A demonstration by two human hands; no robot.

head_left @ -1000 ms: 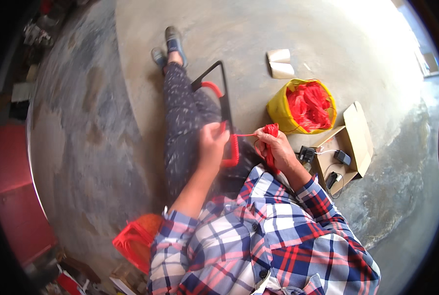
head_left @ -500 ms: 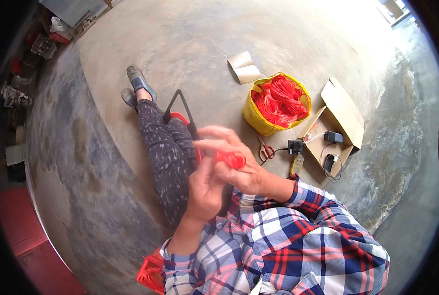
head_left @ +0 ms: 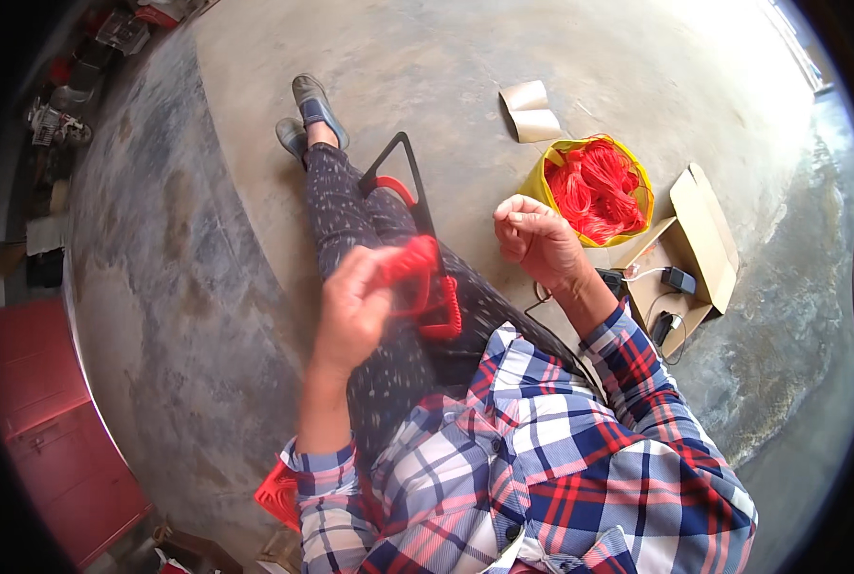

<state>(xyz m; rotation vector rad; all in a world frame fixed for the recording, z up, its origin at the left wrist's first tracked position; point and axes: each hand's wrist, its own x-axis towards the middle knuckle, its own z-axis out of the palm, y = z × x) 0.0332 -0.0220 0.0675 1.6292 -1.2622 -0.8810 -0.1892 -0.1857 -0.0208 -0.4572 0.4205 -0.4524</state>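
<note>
My left hand point(head_left: 355, 311) was raised over my lap, fingers curled around a coiled red cord bundle point(head_left: 410, 265) just above the black triangular metal frame point(head_left: 415, 206) lying across my legs. My right hand point(head_left: 534, 239) was closed in a fist, apart from the cord, near the yellow sack of red cord point(head_left: 594, 187); I could not tell whether it held anything.

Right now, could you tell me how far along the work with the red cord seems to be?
Red cord is already wrapped on the black frame across the lap. In hand: the left hand grips a red bundle over the frame, while the right hand is raised in a fist. Left: the yellow bag holds plenty of loose red cord.
</note>
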